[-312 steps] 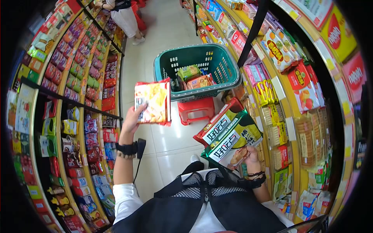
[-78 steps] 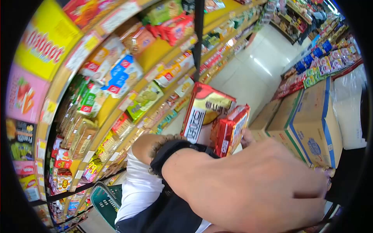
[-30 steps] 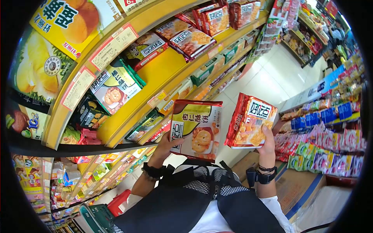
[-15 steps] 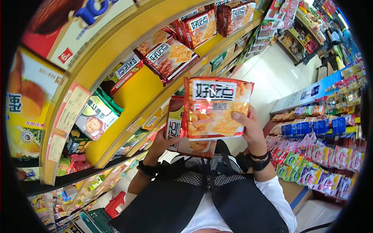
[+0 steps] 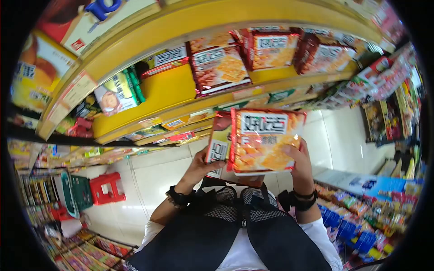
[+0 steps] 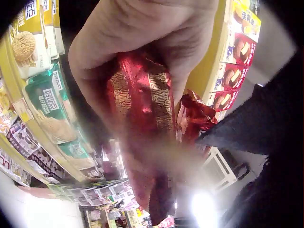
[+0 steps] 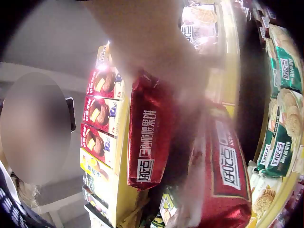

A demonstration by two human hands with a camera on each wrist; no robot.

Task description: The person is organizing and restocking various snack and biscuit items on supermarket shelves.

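Observation:
My right hand [image 5: 302, 161] grips a red and orange biscuit packet [image 5: 264, 147] by its right side, thumb across its front. Behind it, my left hand [image 5: 196, 170] holds a red and yellow biscuit packet [image 5: 218, 143] by its left edge; the front packet hides most of this one. In the left wrist view the fingers curl over the end of a shiny red packet [image 6: 142, 104], with a second red wrapper beside it. Two red packets show in the right wrist view, one [image 7: 147, 137] hanging under the blurred hand and one [image 7: 225, 166] closer to the camera.
A yellow shelf [image 5: 167, 92] ahead carries a dark red cracker packet [image 5: 221, 70], an orange-fronted packet [image 5: 273, 49] and a green-edged packet [image 5: 118, 92]. At left stand a red stool [image 5: 107, 189] and a teal basket [image 5: 82, 194]. Hanging snacks [image 5: 348, 226] line the right.
The green packet held 10.4 s ago is out of my hands. Since 1.0 s ago my right hand has brought its packet left, over the other. The view has turned, bringing basket and stool fully in.

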